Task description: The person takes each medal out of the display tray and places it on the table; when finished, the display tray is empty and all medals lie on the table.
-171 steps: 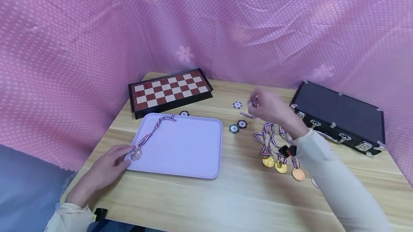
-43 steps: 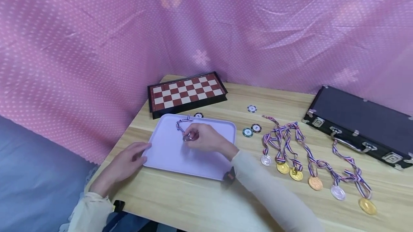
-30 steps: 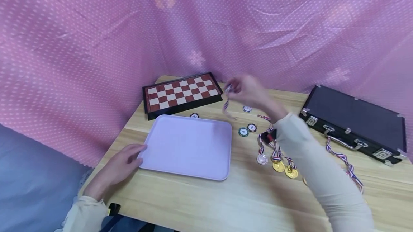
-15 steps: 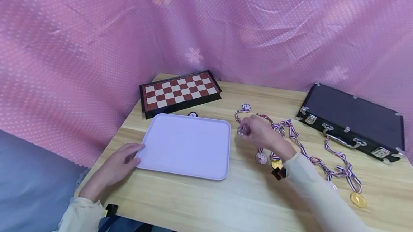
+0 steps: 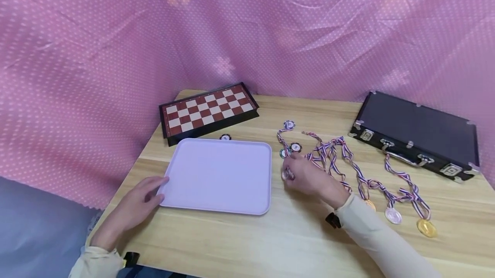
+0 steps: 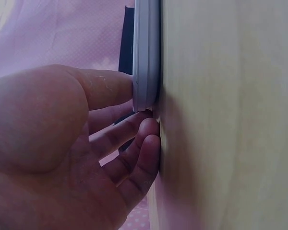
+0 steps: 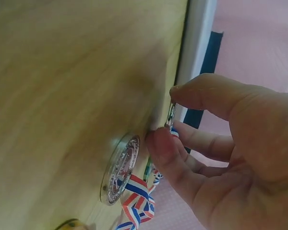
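Observation:
My right hand [image 5: 307,179] is just right of the lavender tray [image 5: 220,175], low over the table, pinching a silver medal [image 5: 287,175] between thumb and fingers. The medal shows edge-on in the right wrist view. Its striped ribbon [image 5: 283,140] trails back across poker chips. Another silver medal [image 7: 121,168] lies near those fingers. At the tray's front left corner, my left hand [image 5: 131,205] has relaxed fingers. In the left wrist view its thumb touches the tray rim [image 6: 146,57], other fingertips by the table.
Ribboned medals lie to the right, including a silver medal [image 5: 393,215] and a gold medal [image 5: 427,228]; the right hand and arm hide others. Behind them stands a black case [image 5: 417,127]. A folded chessboard [image 5: 209,112] is behind the tray. A dark poker chip [image 5: 295,147] lies right of it.
My right hand has taken the silver medal from the tray, carried it right and back, then drawn it forward, its ribbon trailing over the chips. My left hand has stayed at the tray corner.

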Demonstrator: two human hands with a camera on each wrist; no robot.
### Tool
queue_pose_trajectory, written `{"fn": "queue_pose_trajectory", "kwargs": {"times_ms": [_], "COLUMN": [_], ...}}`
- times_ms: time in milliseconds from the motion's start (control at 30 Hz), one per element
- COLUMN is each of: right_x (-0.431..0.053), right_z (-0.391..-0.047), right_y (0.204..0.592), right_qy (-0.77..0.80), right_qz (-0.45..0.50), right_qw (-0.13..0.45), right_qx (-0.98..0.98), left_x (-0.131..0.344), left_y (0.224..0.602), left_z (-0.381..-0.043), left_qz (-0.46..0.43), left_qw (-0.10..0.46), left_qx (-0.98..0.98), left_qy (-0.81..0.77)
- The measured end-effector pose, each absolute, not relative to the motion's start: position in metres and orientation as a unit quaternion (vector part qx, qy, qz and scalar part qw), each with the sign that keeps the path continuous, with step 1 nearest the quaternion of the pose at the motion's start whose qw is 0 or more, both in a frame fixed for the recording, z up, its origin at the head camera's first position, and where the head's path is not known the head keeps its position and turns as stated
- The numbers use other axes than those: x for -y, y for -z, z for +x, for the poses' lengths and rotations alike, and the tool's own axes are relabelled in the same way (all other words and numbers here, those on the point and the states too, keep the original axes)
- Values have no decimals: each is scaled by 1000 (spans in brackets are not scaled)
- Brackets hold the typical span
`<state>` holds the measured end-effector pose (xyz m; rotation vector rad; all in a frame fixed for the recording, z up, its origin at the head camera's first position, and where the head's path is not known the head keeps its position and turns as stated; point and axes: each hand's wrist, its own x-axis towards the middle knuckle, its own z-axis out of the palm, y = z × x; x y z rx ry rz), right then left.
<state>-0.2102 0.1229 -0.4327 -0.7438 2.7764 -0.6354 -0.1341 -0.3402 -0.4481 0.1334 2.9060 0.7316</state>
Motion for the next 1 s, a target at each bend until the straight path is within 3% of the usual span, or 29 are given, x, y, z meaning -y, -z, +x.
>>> {"fn": "queue_pose_trajectory", "kwargs": {"times_ms": [400,1000], "right_x": [-120,-133], "right_z": [-198,-186], "right_y": [436,446], "right_qy": [185,298], "right_qz": [-261,-207], "right_qw": [94,109], "right_qx": [-943,-925], "left_x": [346,351], "left_y": [450,456], "left_z": [-134,-135], "left_qz": [52,64], "left_qw": [69,53], "left_qx": [-965,-965], "left_qy": [-246,-247]}}
